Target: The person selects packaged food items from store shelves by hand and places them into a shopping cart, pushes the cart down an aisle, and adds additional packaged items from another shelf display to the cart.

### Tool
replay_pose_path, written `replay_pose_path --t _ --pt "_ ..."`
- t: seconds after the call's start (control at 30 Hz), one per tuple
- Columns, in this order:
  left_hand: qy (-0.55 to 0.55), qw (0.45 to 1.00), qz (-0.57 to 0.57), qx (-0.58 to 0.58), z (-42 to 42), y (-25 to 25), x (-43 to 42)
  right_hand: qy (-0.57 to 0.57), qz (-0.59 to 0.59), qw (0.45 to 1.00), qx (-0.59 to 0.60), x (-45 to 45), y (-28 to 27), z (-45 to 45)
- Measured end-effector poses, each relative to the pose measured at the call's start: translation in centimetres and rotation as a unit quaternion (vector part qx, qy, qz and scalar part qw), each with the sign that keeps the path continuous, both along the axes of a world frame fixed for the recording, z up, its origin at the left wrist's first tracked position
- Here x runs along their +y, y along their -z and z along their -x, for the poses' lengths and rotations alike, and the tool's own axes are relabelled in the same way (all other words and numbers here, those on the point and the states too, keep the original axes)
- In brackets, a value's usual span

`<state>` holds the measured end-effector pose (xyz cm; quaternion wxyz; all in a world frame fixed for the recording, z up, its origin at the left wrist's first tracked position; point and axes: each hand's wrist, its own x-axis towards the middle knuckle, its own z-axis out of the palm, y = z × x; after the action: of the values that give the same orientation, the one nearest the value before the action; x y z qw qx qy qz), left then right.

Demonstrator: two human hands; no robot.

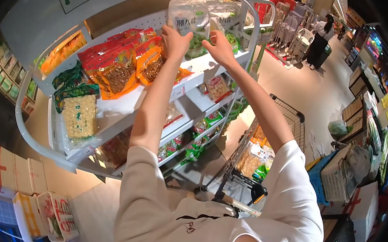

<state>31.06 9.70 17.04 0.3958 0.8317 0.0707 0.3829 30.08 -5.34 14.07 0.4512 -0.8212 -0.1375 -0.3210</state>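
Note:
A pale stand-up pouch of green pickled garlic (188,16) stands upright at the back right of the shelf's top tier. My left hand (177,43) grips its left side, with the thumb across the front. At the lower right edge of the same pouch is my right hand (219,48), thumb towards its front and fingers curled by its side. A second similar pouch (229,12) stands just to the right, partly behind my right hand. Orange packets of brown food (151,65) lie close to my left wrist.
The white shelf (122,107) also holds red packets (113,63) and a vacuum-packed pale block (80,117). Lower tiers carry more bags. A loaded shopping cart (289,116) stands by my right arm. Cartons (9,166) are stacked at left; a person (322,41) is farther off.

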Motion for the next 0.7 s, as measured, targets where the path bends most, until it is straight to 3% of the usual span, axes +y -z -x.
replay_pose_path --t 0.1,0.13,0.2,0.23,0.37,0.47,0.53,0.6,0.63,0.7 --pt "0.154 0.976 0.124 0.092 -5.7 2.5 1.3 -0.047 0.012 0.991 0.128 0.3 -0.3 -1.4" --pt "0.177 0.962 0.159 0.135 -6.1 2.6 1.5 -0.145 -0.033 0.973 0.177 0.3 0.2 -2.0" --pt "0.243 0.934 0.241 0.102 -7.1 3.9 0.6 -0.19 -0.028 0.969 0.154 0.6 3.5 -4.5" --pt "0.16 0.964 0.203 0.066 -7.2 4.6 -0.3 -0.238 -0.026 0.956 0.168 0.6 3.8 -4.4" --pt "0.214 0.964 0.155 0.043 -1.9 2.1 0.2 -0.186 0.023 0.975 0.118 0.6 2.7 -1.7" --pt "0.322 0.92 0.215 -0.06 1.3 0.4 1.1 -0.054 0.029 0.998 0.019 0.5 -0.7 3.1" --pt "0.369 0.897 0.233 -0.063 5.7 -1.9 1.0 -0.039 -0.01 0.999 0.01 -0.5 -2.7 5.9" --pt "0.425 0.864 0.258 -0.074 9.2 -2.6 0.7 -0.22 -0.098 0.968 0.074 -2.4 -4.5 9.1" --pt "0.446 0.849 0.277 -0.055 11.2 -2.7 0.4 -0.272 -0.08 0.95 0.128 -3.3 -6.2 12.5" --pt "0.487 0.815 0.315 -0.016 15.1 -2.1 -0.7 -0.297 -0.09 0.915 0.257 -5.6 -5.2 16.2"
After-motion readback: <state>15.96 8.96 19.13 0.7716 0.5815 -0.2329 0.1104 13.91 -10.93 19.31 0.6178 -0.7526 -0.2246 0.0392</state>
